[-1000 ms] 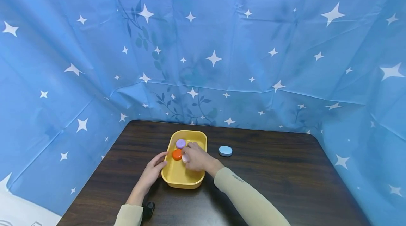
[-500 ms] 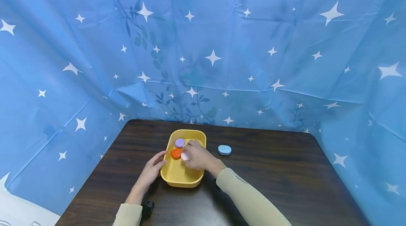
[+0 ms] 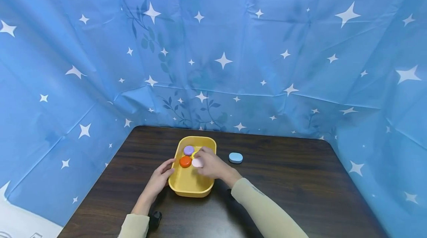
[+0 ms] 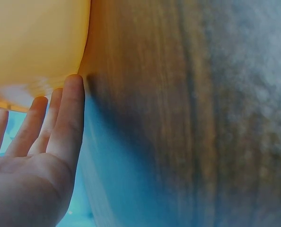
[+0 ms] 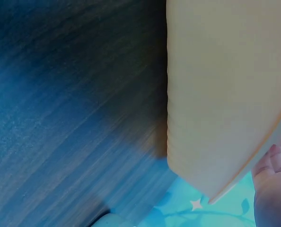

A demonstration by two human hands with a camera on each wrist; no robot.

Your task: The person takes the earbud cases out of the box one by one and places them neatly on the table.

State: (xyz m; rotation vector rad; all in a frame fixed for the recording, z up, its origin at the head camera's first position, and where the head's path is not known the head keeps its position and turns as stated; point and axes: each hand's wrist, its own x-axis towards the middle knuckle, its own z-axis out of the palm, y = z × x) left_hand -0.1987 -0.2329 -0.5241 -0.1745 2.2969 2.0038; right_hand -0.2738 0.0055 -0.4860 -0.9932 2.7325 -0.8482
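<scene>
A yellow tray (image 3: 190, 193) stands on the dark wooden table. My left hand (image 3: 157, 181) rests against its left side; in the left wrist view the fairly straight fingers touch the outer wall (image 4: 36, 47). Over the tray, my right hand (image 3: 213, 164) pinches a pale pink rounded piece (image 3: 197, 162). Left of that piece lies an orange round one (image 3: 185, 162), with a purple one (image 3: 188, 151) behind it. A yellow piece (image 3: 194, 155) shows partly beside the right fingers, which hide the rest. The right wrist view catches the hand's edge (image 5: 275, 189) past the tray wall.
To the right of the tray, a light blue oval piece (image 3: 235, 158) lies on the table (image 3: 283, 182). A blue star-patterned cloth (image 3: 247, 71) hangs behind and at the sides. A black object (image 3: 155, 219) sits at the left wrist.
My right hand has shifted slightly to the right with the pale pink piece, and the yellow piece now shows beside it. The left hand stays at the tray's side.
</scene>
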